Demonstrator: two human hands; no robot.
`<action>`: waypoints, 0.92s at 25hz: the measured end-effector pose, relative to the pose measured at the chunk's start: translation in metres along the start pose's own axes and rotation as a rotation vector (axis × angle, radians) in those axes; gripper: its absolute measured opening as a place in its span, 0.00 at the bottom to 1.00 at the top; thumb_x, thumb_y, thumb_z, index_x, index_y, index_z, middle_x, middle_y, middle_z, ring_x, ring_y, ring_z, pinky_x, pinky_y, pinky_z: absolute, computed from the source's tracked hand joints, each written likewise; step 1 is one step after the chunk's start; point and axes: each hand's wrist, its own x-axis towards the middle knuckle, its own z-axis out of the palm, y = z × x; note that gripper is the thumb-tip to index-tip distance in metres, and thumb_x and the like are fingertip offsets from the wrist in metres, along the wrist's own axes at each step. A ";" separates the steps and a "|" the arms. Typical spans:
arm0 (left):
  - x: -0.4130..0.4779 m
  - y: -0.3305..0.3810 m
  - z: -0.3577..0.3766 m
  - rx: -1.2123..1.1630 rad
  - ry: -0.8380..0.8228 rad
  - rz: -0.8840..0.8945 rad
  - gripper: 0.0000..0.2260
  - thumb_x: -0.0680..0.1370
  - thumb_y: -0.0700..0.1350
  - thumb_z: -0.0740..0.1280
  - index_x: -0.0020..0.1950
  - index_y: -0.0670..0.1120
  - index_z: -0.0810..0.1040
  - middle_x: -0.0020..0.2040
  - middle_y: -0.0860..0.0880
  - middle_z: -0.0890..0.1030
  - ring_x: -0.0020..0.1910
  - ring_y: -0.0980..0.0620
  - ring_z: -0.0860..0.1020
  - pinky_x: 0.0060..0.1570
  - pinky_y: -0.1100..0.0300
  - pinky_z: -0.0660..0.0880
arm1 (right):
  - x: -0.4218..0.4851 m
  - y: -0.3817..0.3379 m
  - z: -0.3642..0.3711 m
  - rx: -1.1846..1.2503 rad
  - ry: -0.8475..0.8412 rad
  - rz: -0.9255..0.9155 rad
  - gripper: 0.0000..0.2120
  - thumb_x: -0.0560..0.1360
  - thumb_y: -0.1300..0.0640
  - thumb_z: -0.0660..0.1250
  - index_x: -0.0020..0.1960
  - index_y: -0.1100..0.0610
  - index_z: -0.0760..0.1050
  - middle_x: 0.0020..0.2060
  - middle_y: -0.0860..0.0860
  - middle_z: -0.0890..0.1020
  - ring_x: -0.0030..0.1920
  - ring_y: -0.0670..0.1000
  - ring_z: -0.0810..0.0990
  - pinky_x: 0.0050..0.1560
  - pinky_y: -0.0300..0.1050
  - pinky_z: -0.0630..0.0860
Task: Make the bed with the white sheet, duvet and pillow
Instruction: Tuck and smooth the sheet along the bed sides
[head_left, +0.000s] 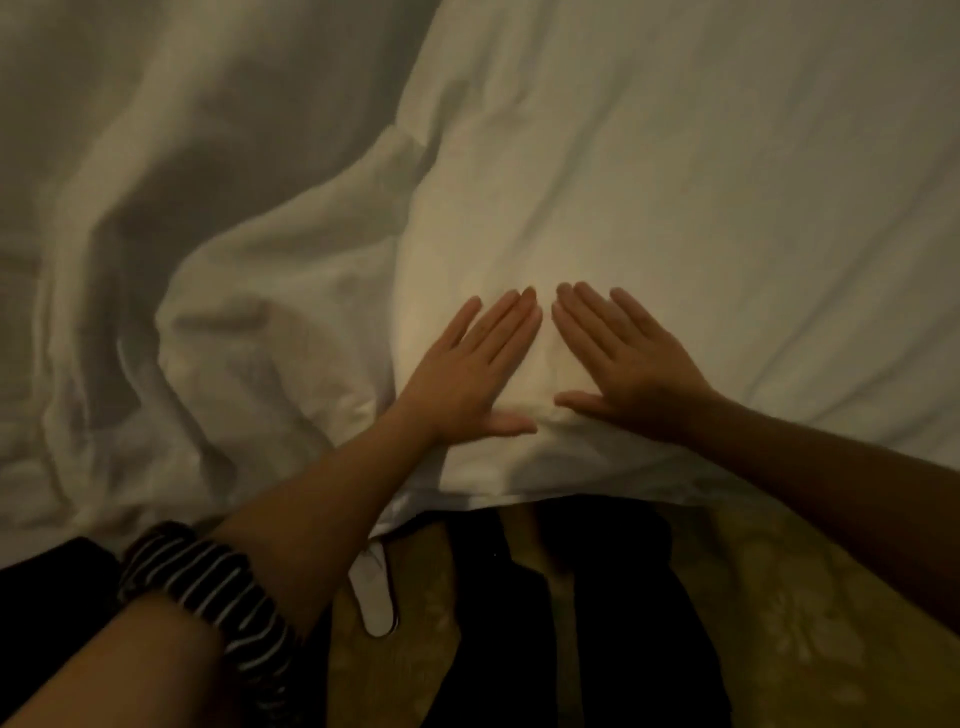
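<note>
White duvet (675, 182), perhaps a pillow, at the bed's (78, 156) near edge under left hand (467, 374) and right hand (628, 374), fingers straight, together.

The duvet (675, 182) is white, the sheet (119, 171) white with grey shadows. My sleeve (208, 597) has black and white stripes. My trousers (623, 623) are black, the slipper (374, 597) white, the carpet (779, 597) dull yellow with pale flowers.

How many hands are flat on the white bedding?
2. The left hand and the right hand rest side by side, fingers straight, on the white bedding near its front edge.
</note>
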 end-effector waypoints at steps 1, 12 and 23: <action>-0.004 0.008 0.009 -0.009 -0.024 0.010 0.47 0.71 0.69 0.63 0.76 0.37 0.54 0.76 0.39 0.57 0.76 0.43 0.54 0.74 0.46 0.48 | -0.011 -0.008 0.009 -0.019 -0.020 -0.031 0.39 0.77 0.35 0.56 0.73 0.66 0.61 0.72 0.62 0.63 0.74 0.60 0.60 0.73 0.57 0.56; 0.060 0.043 -0.050 -0.105 0.040 -0.204 0.43 0.75 0.68 0.55 0.76 0.39 0.50 0.76 0.42 0.50 0.76 0.46 0.50 0.74 0.50 0.45 | -0.020 0.066 -0.031 0.170 -0.038 0.174 0.40 0.77 0.35 0.53 0.76 0.64 0.53 0.75 0.60 0.53 0.76 0.57 0.51 0.76 0.52 0.48; 0.152 0.051 -0.035 -0.154 -0.225 -0.247 0.43 0.75 0.72 0.47 0.77 0.44 0.41 0.77 0.46 0.39 0.76 0.48 0.40 0.74 0.51 0.36 | -0.021 0.134 -0.008 0.163 0.051 0.189 0.34 0.77 0.38 0.58 0.70 0.65 0.67 0.70 0.60 0.68 0.71 0.58 0.66 0.69 0.55 0.67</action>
